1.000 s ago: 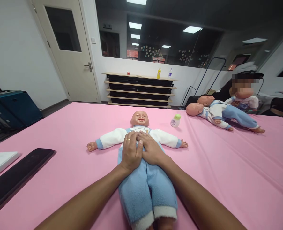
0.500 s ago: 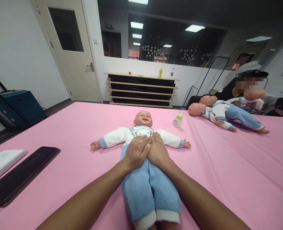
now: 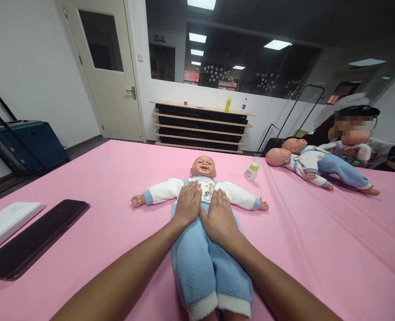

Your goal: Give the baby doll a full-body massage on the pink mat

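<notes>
A baby doll in a white top and fuzzy blue trousers lies on its back in front of me, head away, arms spread to the sides. My left hand rests flat on the left of its chest and belly, fingers stretched toward the head. On the other side my right hand lies flat on the belly, its fingers out and its thumb pointing inward. A gap between the hands shows the animal print on the top. Beyond the doll's arm on the right stands a small bottle with a green cap.
The pink-covered table also bears a black phone and a white box-like item at the left. More dolls lie at the right, where a person holds another. Shelves and a suitcase stand beyond.
My hands were together over the middle of the doll's belly; now they are apart, the left one shifted left and up toward the shoulder. The view has tilted slightly.
</notes>
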